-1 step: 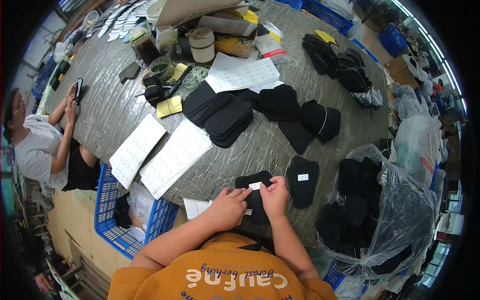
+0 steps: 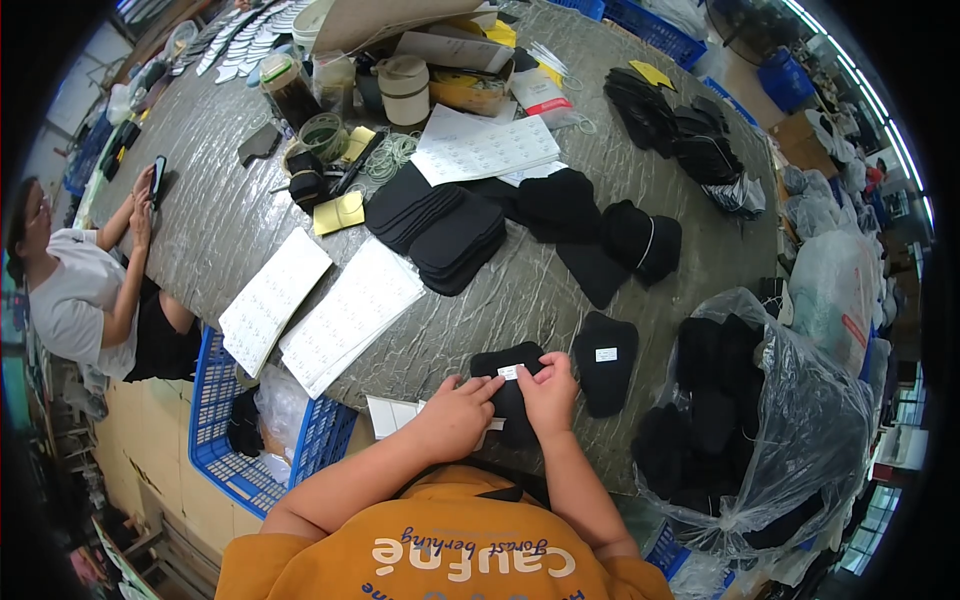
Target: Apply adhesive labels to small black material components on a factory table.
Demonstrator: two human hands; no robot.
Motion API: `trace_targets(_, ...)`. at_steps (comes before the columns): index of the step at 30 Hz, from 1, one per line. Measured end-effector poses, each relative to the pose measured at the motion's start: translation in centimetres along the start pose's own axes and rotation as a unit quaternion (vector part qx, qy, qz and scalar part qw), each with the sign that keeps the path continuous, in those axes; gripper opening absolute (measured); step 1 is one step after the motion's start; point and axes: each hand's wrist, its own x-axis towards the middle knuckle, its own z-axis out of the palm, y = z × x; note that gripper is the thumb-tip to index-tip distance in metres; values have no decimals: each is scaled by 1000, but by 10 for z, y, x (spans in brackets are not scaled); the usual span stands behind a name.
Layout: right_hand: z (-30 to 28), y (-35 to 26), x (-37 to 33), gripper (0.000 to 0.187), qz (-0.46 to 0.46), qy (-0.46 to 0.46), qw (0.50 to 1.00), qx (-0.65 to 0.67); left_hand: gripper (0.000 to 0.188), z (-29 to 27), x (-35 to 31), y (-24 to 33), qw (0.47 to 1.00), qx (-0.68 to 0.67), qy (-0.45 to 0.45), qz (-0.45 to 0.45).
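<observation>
A black shoe-insole-shaped piece [image 2: 512, 357] lies on the table in front of me, partly under my hands. On it is a small white label [image 2: 509, 373]. The fingers of my left hand [image 2: 458, 415] are bent together, their tips at the label's left end. My right hand [image 2: 550, 398] has its thumb and forefinger closed at the label's right end. Just right of it, a second black piece [image 2: 605, 385] lies flat and bears a similar white label [image 2: 606, 354]. White label paper [image 2: 388, 414] lies partly beneath my left wrist.
Printed white sheets [image 2: 352, 318] and stacked black pieces [image 2: 455, 245] lie beyond my hands. A plastic bag of black pieces [image 2: 800, 400] stands at right, a blue crate [image 2: 212, 415] at left. Jars [image 2: 288, 88] stand farther back. Another person [image 2: 80, 290] holds a phone at far left.
</observation>
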Motion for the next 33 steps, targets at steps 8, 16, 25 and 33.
trace_targets(8,5,11,6,37,-22,-2,1000,-8,20,-1,3,1,1000,17,-4,5)
trace_targets(16,4,24,5,28,-79,75,994,16,18,-8,-2,-3,999,-36,9,2)
trace_targets(25,-1,26,3,19,-12,0,993,115,24,-150,-30,-3,626,-678,54,382)
trace_targets(33,-56,38,18,15,69,-21,930,360,23,-207,-27,64,576,-648,-31,498)
